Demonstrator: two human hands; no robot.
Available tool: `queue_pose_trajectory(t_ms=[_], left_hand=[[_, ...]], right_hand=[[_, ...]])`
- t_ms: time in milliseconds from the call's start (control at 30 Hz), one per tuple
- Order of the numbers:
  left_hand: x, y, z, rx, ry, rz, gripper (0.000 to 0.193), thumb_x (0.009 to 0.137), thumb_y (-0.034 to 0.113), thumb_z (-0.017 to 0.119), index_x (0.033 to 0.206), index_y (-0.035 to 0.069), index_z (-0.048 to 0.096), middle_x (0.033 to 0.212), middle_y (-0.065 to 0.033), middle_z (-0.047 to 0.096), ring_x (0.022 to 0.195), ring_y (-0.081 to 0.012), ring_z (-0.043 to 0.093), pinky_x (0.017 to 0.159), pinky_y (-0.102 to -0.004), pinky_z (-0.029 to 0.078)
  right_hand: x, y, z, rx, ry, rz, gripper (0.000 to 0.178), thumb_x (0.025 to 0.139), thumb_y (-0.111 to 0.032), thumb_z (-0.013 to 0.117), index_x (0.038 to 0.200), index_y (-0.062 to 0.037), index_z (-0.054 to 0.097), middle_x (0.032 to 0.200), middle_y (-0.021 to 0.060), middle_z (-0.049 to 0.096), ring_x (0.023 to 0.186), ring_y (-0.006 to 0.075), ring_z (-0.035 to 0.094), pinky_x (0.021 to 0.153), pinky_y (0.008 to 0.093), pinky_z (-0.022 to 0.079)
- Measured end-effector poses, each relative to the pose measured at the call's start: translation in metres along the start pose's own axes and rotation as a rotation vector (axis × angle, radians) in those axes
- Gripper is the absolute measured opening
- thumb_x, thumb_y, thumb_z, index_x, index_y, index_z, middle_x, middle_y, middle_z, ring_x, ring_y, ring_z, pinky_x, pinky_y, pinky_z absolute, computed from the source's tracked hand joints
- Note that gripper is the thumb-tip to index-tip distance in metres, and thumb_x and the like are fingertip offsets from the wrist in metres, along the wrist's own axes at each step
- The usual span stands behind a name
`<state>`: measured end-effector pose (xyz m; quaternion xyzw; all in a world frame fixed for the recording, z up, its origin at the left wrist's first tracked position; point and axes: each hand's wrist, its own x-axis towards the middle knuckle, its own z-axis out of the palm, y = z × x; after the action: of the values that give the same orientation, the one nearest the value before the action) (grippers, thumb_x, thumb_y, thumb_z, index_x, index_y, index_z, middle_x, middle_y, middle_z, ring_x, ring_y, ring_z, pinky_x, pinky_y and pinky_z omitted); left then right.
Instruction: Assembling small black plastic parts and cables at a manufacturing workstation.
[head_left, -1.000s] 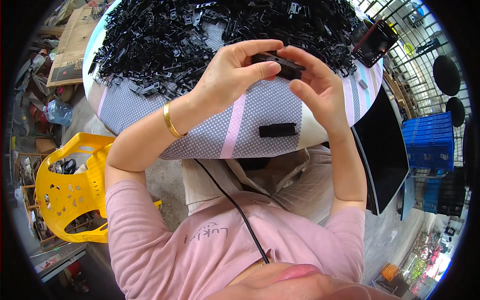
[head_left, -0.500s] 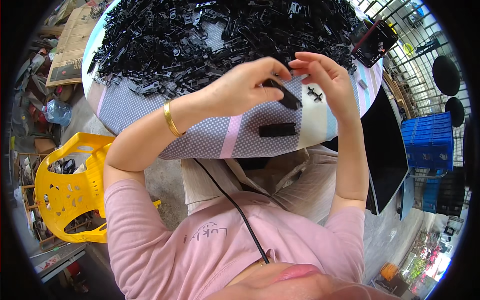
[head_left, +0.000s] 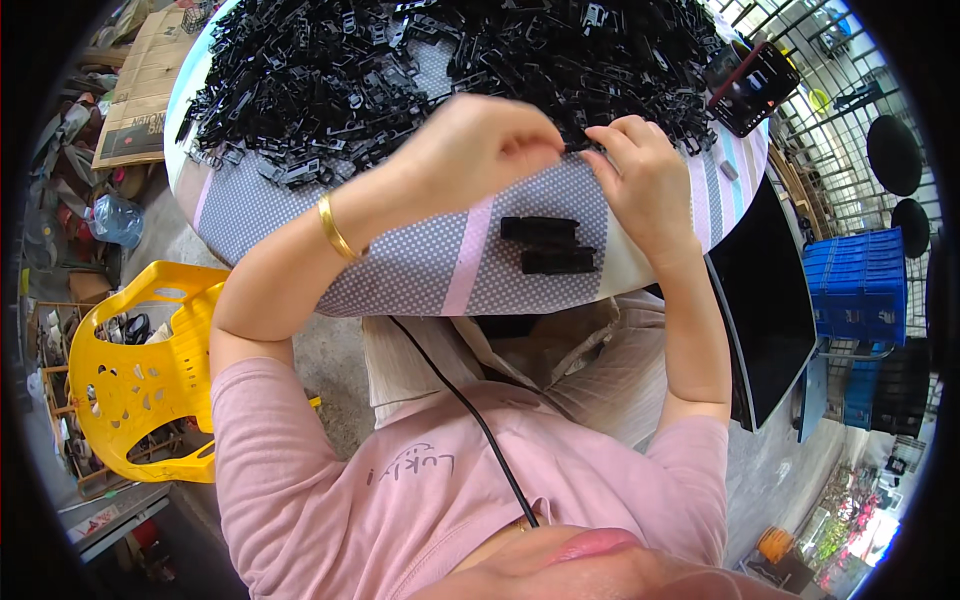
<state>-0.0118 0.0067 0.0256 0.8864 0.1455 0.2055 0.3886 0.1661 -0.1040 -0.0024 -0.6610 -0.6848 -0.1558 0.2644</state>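
My left hand (head_left: 490, 145) hangs over the table by the front of a heap of black plastic parts (head_left: 330, 80). Its fingers are curled and smeared by motion, so anything inside them is hidden. My right hand (head_left: 645, 180) is beside it at the heap's near edge. Thumb and fingertips there are bent close together, and whatever they pinch is too small to make out. Below the hands, on the dotted cloth (head_left: 400, 260), lie a black oblong part (head_left: 540, 229) and another black oblong part (head_left: 558, 262), almost side by side; neither hand touches them.
A phone (head_left: 752, 88) stands at the table's right side, with a small grey piece (head_left: 729, 170) nearer. A dark flat screen (head_left: 765, 300) is right of the table, and blue crates (head_left: 853, 285) lie beyond. At left are a yellow chair (head_left: 140, 380) and cardboard (head_left: 140, 90).
The black oblong part that was in my left hand now lies on the cloth beside the other. My left hand has moved up and left. The small cross-shaped parts are out of sight.
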Motion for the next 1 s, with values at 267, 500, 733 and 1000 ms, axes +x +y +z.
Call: queue_pose_trajectory(t_ms=[267, 500, 733, 1000], left_hand=[[0.023, -0.062, -0.04, 0.413, 0.387, 0.039, 0.024, 0.08, 0.021, 0.062, 0.098, 0.006, 0.065, 0.098, -0.0095, 0.064, 0.086, -0.0253, 0.059, 0.081, -0.035, 0.046], [0.028, -0.076, -0.034, 0.538, 0.184, -0.149, 0.041, 0.08, 0.028, 0.062, 0.114, 0.005, 0.056, 0.109, -0.0156, 0.059, 0.1, -0.0289, 0.056, 0.086, -0.0375, 0.045], [0.028, -0.071, -0.035, 0.45, 0.066, -0.136, 0.032, 0.081, 0.023, 0.063, 0.11, 0.009, 0.06, 0.104, -0.0136, 0.057, 0.085, -0.0212, 0.059, 0.076, -0.0308, 0.049], [0.021, -0.067, -0.024, 0.496, 0.182, 0.01, 0.02, 0.08, 0.014, 0.063, 0.099, 0.007, 0.065, 0.108, -0.011, 0.053, 0.081, -0.0211, 0.057, 0.076, -0.0297, 0.048]], right_hand=[[0.0, -0.004, 0.001, 0.033, 0.005, -0.019, 0.015, 0.071, -0.013, 0.068, 0.083, -0.005, 0.064, 0.08, 0.0054, 0.058, 0.072, 0.0228, 0.058, 0.061, 0.0322, 0.047], [0.001, -0.009, 0.003, 0.061, 0.041, 0.037, 0.017, 0.072, -0.017, 0.069, 0.084, -0.0054, 0.063, 0.082, 0.0048, 0.058, 0.073, 0.023, 0.059, 0.062, 0.0329, 0.048], [0.0, 0.002, 0.007, -0.041, 0.006, 0.085, 0.019, 0.072, -0.012, 0.067, 0.088, -0.0044, 0.061, 0.091, 0.007, 0.057, 0.073, 0.024, 0.06, 0.062, 0.0325, 0.048], [0.0, 0.015, -0.004, -0.013, -0.058, 0.167, 0.02, 0.072, -0.004, 0.062, 0.092, -0.0039, 0.061, 0.089, 0.0093, 0.059, 0.065, 0.0222, 0.062, 0.06, 0.031, 0.049]])
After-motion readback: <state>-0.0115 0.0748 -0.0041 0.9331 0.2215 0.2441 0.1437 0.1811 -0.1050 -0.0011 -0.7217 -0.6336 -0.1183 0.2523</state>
